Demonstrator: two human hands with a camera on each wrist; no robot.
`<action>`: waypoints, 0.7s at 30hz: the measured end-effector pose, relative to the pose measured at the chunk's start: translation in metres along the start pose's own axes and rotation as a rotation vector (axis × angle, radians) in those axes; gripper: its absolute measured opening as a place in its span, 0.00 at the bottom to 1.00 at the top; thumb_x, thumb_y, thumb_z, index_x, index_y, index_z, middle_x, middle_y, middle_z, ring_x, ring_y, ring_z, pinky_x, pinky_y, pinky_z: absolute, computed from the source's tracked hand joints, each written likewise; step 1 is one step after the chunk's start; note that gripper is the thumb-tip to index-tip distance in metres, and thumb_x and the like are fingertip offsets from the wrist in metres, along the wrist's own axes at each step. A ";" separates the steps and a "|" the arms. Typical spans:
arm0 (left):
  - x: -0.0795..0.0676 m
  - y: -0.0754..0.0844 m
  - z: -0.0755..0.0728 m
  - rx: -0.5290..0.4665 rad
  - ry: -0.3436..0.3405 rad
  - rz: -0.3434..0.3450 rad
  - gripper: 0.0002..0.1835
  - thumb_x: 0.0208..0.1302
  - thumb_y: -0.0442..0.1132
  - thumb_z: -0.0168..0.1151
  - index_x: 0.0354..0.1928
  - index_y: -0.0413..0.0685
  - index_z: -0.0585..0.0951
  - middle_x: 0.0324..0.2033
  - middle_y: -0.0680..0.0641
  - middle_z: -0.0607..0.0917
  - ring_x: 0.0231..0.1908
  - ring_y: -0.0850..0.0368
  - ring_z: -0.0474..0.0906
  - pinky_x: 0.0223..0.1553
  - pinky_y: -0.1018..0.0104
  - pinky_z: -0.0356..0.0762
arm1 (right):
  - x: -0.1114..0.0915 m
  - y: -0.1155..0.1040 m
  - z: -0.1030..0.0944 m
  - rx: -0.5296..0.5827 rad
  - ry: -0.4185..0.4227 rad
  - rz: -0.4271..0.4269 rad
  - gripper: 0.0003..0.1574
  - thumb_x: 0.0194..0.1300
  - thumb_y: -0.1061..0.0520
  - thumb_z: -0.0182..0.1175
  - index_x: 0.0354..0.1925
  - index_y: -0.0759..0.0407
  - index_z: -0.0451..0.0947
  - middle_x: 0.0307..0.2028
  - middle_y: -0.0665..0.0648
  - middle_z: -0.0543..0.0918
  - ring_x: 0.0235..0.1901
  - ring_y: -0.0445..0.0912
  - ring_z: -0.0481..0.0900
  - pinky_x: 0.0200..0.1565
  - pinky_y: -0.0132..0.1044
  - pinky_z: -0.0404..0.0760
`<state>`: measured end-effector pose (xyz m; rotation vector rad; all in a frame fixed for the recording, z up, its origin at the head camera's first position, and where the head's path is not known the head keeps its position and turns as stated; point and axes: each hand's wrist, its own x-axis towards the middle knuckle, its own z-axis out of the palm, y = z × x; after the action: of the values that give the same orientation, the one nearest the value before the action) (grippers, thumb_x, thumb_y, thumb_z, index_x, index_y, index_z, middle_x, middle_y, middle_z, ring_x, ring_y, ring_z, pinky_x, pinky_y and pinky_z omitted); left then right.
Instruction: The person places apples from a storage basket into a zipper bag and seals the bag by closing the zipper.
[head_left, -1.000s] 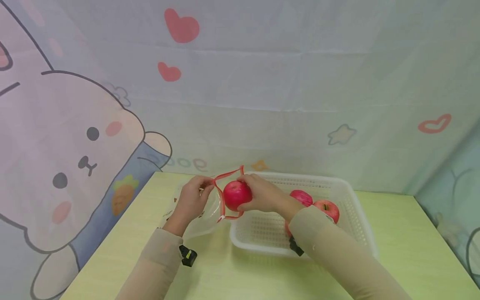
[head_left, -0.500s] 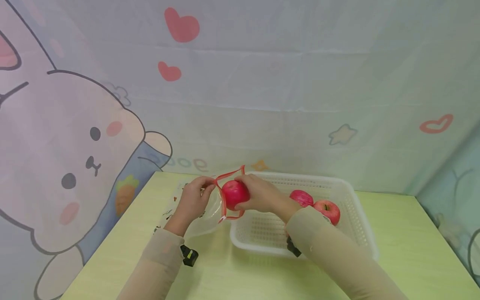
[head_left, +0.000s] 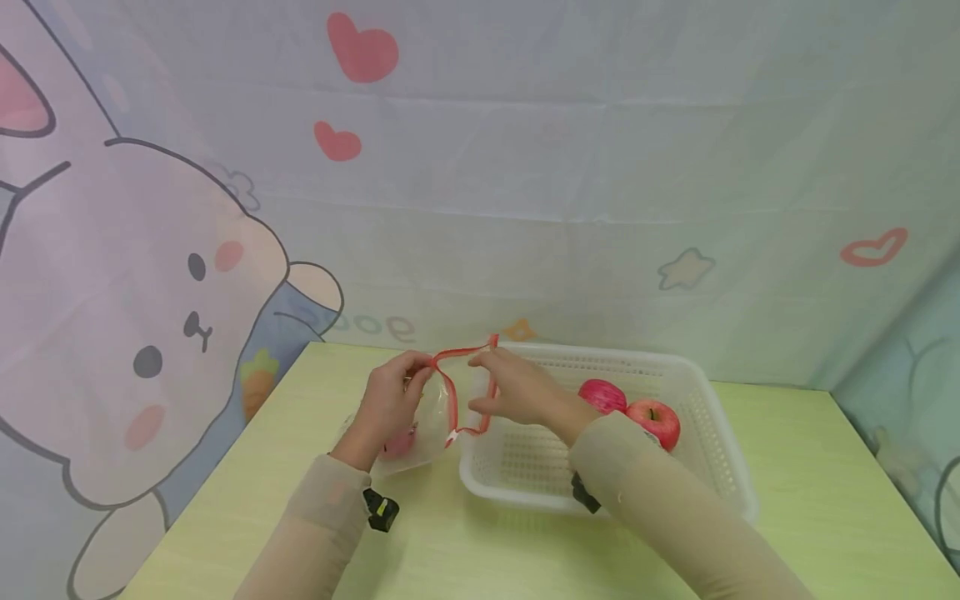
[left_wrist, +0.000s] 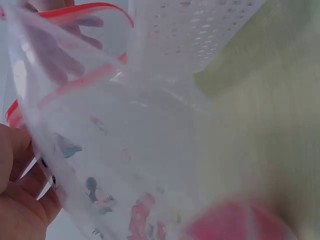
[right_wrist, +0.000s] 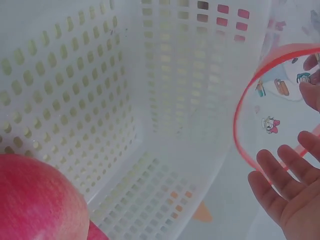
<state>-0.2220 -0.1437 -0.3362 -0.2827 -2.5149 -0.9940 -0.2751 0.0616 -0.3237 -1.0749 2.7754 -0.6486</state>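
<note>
A clear plastic zip bag (head_left: pixel 431 417) with a red zip edge and small cartoon prints is held up by my left hand (head_left: pixel 392 395), which pinches its red rim. The mouth of the bag gapes toward the right. Down inside it lies a red apple (left_wrist: pixel 240 221), seen through the plastic in the left wrist view and partly behind my left hand in the head view. My right hand (head_left: pixel 521 387) is at the bag's mouth with its fingers spread and nothing in them.
A white perforated plastic basket (head_left: pixel 525 498) stands on the pale yellow-green table (head_left: pixel 787 467), right of the bag. In it are several apples, among them a red apple (head_left: pixel 654 422), partly covered by the right sleeve. A printed cloth (head_left: pixel 487 167) hangs behind.
My right hand moved the apple left into the bag's mouth and let go of it. The apple dropped to the bottom of the bag. My left hand keeps its pinch on the rim.
</note>
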 end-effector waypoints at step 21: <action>0.000 0.001 -0.004 0.008 -0.001 0.012 0.10 0.67 0.34 0.56 0.46 0.39 0.81 0.38 0.42 0.85 0.40 0.49 0.81 0.42 0.55 0.82 | -0.002 0.008 -0.007 -0.038 -0.037 0.042 0.36 0.60 0.40 0.63 0.62 0.52 0.69 0.61 0.53 0.71 0.60 0.49 0.71 0.60 0.45 0.73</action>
<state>-0.2208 -0.1462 -0.3328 -0.2955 -2.5142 -0.9796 -0.2804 0.0704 -0.3209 -1.0219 2.7814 -0.5676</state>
